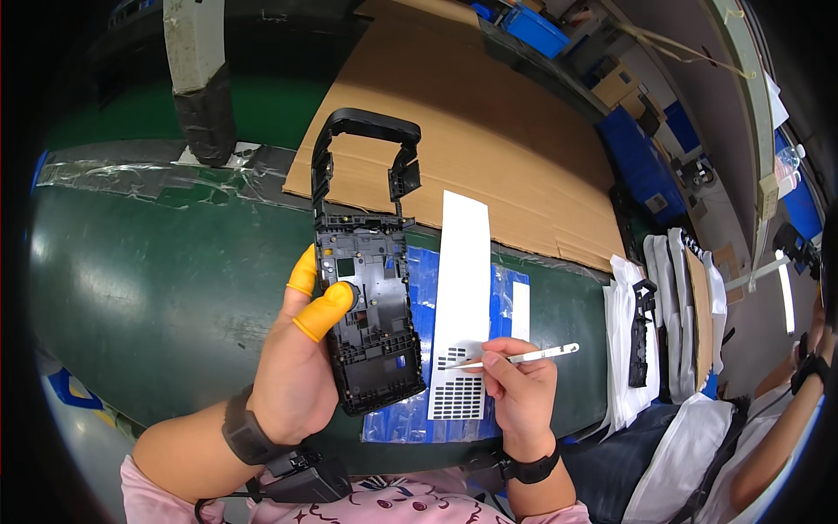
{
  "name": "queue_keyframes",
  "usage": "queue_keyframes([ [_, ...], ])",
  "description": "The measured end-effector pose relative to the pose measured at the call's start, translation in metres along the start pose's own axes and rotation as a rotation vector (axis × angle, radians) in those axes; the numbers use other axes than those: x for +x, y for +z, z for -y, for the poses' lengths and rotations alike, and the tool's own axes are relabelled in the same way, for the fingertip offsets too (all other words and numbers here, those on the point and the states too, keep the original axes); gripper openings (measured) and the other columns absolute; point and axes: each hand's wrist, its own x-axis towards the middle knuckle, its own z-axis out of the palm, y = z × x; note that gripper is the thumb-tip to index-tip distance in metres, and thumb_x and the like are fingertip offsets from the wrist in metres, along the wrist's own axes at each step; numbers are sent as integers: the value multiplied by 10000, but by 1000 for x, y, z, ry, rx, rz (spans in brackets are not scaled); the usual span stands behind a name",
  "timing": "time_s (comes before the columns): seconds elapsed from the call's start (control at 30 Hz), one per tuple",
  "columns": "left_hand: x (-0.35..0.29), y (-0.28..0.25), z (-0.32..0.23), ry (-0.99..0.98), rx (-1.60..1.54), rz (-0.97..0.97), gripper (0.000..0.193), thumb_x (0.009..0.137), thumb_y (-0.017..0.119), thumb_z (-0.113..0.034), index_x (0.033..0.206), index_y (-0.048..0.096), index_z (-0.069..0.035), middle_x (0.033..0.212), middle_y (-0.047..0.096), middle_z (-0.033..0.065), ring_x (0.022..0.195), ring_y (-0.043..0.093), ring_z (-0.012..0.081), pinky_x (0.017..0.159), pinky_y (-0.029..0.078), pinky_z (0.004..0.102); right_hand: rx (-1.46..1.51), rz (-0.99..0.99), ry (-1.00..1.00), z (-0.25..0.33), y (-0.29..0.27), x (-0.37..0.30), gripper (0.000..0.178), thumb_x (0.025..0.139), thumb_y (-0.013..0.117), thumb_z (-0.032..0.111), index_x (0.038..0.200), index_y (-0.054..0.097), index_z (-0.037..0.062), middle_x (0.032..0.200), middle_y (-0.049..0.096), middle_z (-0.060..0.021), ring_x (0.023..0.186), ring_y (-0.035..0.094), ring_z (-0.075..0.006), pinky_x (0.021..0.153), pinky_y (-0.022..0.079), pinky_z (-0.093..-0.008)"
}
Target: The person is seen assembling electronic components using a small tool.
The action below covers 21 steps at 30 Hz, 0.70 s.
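Note:
My left hand [301, 358], with yellow finger cots on the thumb and a finger, grips a black plastic housing [375, 293]. The housing has an open frame at its far end and a ribbed, pocketed body. Pinched in my right hand [522, 384] is a pair of metal tweezers [532, 355]. Their tips touch or hover just over a white sheet [463, 262] that carries rows of small black stickers at its near end. Whether the tips hold a sticker is too small to tell. The sheet lies on a blue taped pad [397, 426].
A large cardboard sheet [497, 131] covers the far part of the green table [157, 288]. A post [205, 96] stands at the far left. To the right, white sheets and another black part [644, 336] stand stacked. Another person's arm [781, 437] shows at the right edge.

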Motion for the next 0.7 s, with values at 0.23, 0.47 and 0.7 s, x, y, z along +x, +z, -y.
queue_keyframes([
  [0.23,-2,-3,5,-11,103,22,471,867,467,-192,1301,296,-126,1196,478,90,1058,515,224,889,439,391,13,18,-3,0,-4,-4,143,767,568,-55,906,593,-75,624,549,-47,499,439,-67,461,322,-178],
  [0.47,-6,0,7,-72,33,54,459,886,452,-202,1304,296,-96,1186,485,86,1046,521,192,883,445,358,203,45,-140,32,9,-28,155,751,582,-42,902,582,-77,728,621,-152,517,459,-82,487,366,-180],
  [0.7,-9,-2,14,-161,28,89,510,860,520,-296,1286,329,-89,1212,477,82,1073,505,204,926,410,372,80,152,-240,34,48,-33,161,769,606,-15,925,589,-53,807,638,-113,562,479,-47,499,369,-166],
])
